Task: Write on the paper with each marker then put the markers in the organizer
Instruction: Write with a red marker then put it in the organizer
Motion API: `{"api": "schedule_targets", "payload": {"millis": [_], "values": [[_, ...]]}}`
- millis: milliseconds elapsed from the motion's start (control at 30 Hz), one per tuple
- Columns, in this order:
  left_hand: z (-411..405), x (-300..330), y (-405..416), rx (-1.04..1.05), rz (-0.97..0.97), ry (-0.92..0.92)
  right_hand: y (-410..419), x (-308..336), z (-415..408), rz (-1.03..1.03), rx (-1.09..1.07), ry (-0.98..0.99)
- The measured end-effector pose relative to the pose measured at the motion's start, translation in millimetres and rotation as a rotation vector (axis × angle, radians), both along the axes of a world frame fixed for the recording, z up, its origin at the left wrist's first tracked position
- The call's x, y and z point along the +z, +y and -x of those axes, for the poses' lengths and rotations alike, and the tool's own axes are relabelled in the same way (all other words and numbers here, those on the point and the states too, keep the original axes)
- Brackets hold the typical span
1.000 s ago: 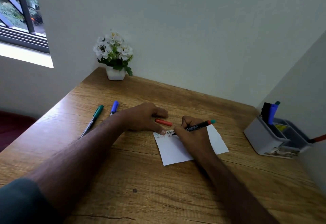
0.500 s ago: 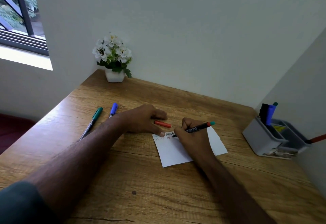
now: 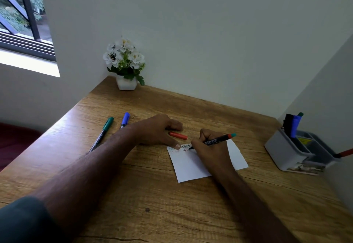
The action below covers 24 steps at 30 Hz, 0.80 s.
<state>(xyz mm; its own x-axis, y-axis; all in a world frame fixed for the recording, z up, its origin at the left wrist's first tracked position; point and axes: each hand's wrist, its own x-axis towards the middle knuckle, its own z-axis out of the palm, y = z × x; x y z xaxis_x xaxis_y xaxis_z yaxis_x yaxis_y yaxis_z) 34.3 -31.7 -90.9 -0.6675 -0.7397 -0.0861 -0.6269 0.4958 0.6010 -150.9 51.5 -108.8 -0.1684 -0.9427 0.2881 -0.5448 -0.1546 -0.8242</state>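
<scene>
A white paper (image 3: 191, 164) lies on the wooden desk (image 3: 152, 204) with a few lines of letters at its top left. My right hand (image 3: 212, 151) grips a black marker (image 3: 215, 141) with a red and teal end, its tip on the paper. My left hand (image 3: 158, 130) lies flat, fingers spread, a fingertip pinning the paper's top left corner. A red cap (image 3: 178, 135) lies just beyond the paper between my hands. A green marker (image 3: 102, 133) and a blue marker (image 3: 125, 119) lie at the left. The grey organizer (image 3: 286, 151) stands at the right, holding several markers.
A white pot of white flowers (image 3: 126, 64) stands in the desk's far left corner. Walls close the desk at the back and right. A red marker (image 3: 344, 153) pokes out of the organizer's right side. A window is at the upper left.
The view has shifted slightly. My right hand has kept the marker tip on the paper near the written letters; my left hand stays on the corner.
</scene>
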Motion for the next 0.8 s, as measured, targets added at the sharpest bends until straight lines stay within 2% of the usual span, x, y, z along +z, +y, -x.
{"api": "schedule_targets", "payload": {"millis": [800], "values": [[0.2,-1.5,-1.9,-0.015,0.009,0.001,-1.3,-0.6,2.4,-0.019,-0.038,-0.015]]}}
